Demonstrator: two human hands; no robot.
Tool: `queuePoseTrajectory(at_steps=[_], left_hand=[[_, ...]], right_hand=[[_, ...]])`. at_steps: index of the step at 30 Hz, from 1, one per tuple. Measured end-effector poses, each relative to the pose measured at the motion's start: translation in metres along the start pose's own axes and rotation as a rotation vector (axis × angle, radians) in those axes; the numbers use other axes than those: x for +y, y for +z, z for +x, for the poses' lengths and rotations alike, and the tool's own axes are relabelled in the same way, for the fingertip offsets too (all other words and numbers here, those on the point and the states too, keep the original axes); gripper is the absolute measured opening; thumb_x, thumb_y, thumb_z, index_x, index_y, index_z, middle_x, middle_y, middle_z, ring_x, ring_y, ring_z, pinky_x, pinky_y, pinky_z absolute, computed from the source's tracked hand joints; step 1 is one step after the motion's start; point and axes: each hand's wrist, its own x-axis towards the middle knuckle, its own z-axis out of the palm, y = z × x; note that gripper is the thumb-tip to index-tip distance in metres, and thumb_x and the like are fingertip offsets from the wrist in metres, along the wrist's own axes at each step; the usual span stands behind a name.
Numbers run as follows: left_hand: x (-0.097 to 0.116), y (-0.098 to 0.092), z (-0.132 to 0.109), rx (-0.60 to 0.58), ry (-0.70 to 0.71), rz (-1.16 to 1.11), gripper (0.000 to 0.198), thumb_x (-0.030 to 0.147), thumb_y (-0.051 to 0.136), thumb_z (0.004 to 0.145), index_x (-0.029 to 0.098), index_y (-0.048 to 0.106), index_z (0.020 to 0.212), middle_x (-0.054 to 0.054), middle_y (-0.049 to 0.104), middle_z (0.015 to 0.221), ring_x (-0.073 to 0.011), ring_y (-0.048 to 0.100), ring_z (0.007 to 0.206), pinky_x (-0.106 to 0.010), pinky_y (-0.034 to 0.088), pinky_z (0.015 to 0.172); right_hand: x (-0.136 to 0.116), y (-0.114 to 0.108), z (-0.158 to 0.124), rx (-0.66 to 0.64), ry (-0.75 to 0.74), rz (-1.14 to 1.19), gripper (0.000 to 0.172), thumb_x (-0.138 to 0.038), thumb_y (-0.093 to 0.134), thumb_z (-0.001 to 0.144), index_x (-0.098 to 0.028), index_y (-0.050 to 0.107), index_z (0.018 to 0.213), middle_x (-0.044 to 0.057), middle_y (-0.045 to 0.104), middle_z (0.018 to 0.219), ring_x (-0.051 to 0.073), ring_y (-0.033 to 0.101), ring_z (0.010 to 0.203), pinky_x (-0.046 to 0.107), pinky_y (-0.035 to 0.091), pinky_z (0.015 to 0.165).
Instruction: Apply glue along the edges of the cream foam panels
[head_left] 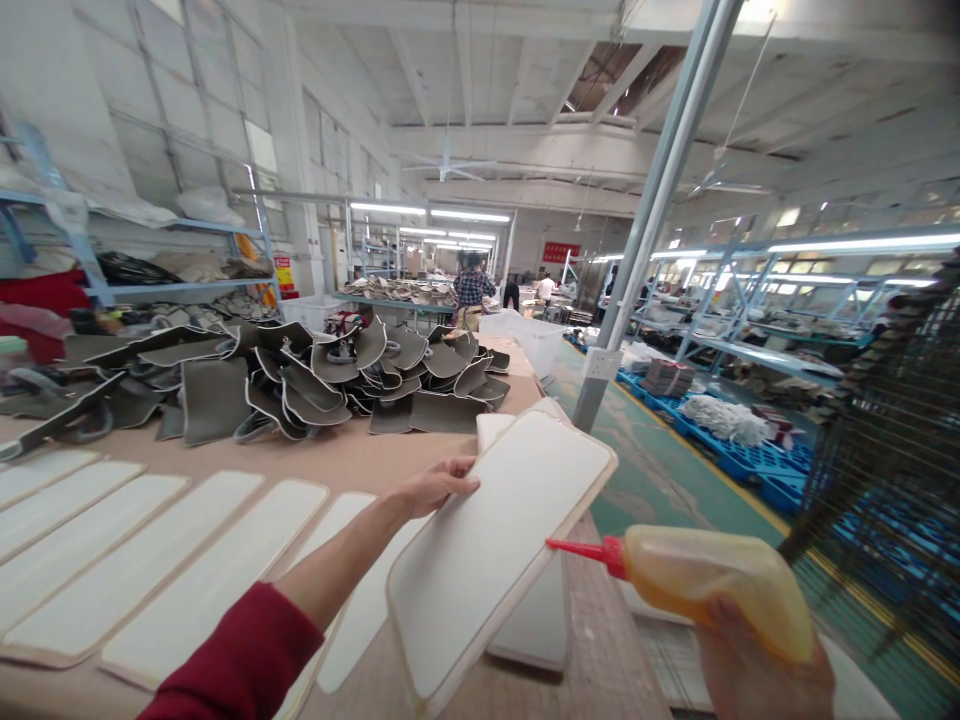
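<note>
The left hand [442,485] is gripping a flat, white, round-cornered panel [510,530] between both hands; the right hand [769,660] is clasping a translucent yellow plastic bottle [705,565], its red nozzle [589,551] meeting the panel's edge. This piece is looking midway; beyond the left forearm, similar panels [154,575] are lying spread, possibly done.

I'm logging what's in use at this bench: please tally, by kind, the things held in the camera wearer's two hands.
White panel: 1, in the left hand
Squeeze bottle with a red nozzle: 1, in the right hand
Total: 2
</note>
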Motion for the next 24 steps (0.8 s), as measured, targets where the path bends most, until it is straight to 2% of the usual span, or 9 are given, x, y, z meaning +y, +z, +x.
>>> queuePoseTrajectory(at_steps=[2, 11, 15, 19, 21, 24], left_hand=[[0.0, 0.0, 0.0, 0.021, -0.007, -0.005, 0.057, 0.032, 0.085, 0.06, 0.016, 0.069, 0.113, -0.007, 0.074, 0.09, -0.0183, 0.066, 0.081, -0.027, 0.049, 0.077], [0.002, 0.0, 0.002, 0.076, -0.047, 0.028, 0.055, 0.034, 0.086, 0.057, 0.015, 0.071, 0.107, -0.006, 0.074, 0.085, -0.0186, 0.066, 0.078, -0.027, 0.049, 0.072], [0.003, 0.0, 0.004, 0.089, -0.065, 0.032, 0.057, 0.036, 0.087, 0.054, 0.015, 0.072, 0.105, -0.005, 0.074, 0.083, -0.0179, 0.066, 0.076, -0.027, 0.05, 0.072], [0.003, -0.001, 0.009, 0.093, -0.07, 0.02, 0.057, 0.036, 0.088, 0.052, 0.014, 0.072, 0.102, -0.007, 0.074, 0.082, -0.0182, 0.066, 0.075, -0.029, 0.051, 0.072], [0.001, -0.003, 0.013, 0.094, -0.069, 0.017, 0.055, 0.035, 0.088, 0.053, 0.015, 0.072, 0.101, -0.007, 0.074, 0.083, -0.0192, 0.067, 0.075, -0.03, 0.051, 0.073], [-0.001, -0.005, 0.019, 0.1, -0.076, -0.003, 0.054, 0.033, 0.089, 0.05, 0.015, 0.073, 0.098, -0.007, 0.074, 0.084, -0.0203, 0.067, 0.075, -0.033, 0.052, 0.076]], right_hand=[[0.002, 0.0, -0.001, 0.004, 0.013, -0.002, 0.052, -0.015, 0.087, 0.055, -0.017, 0.066, 0.103, 0.001, 0.068, 0.081, 0.015, 0.061, 0.072, 0.019, 0.055, 0.061], [0.005, 0.004, -0.004, 0.007, 0.024, 0.006, 0.052, -0.015, 0.088, 0.054, -0.018, 0.068, 0.101, 0.003, 0.068, 0.077, 0.016, 0.06, 0.067, 0.019, 0.053, 0.054], [0.006, 0.004, -0.008, -0.015, 0.034, 0.002, 0.052, -0.018, 0.087, 0.055, -0.019, 0.068, 0.103, 0.003, 0.068, 0.08, 0.016, 0.061, 0.07, 0.019, 0.054, 0.06], [0.006, 0.005, -0.012, 0.006, 0.033, -0.03, 0.052, -0.022, 0.089, 0.053, -0.019, 0.068, 0.1, 0.003, 0.067, 0.079, 0.016, 0.06, 0.069, 0.018, 0.053, 0.059], [0.005, 0.004, -0.013, 0.016, 0.071, -0.026, 0.054, -0.022, 0.089, 0.052, -0.021, 0.068, 0.101, 0.004, 0.065, 0.081, 0.018, 0.059, 0.071, 0.022, 0.055, 0.059], [0.001, 0.003, -0.015, -0.014, 0.156, -0.105, 0.05, -0.027, 0.089, 0.052, -0.027, 0.069, 0.098, 0.009, 0.064, 0.09, 0.029, 0.062, 0.078, 0.043, 0.06, 0.067]])
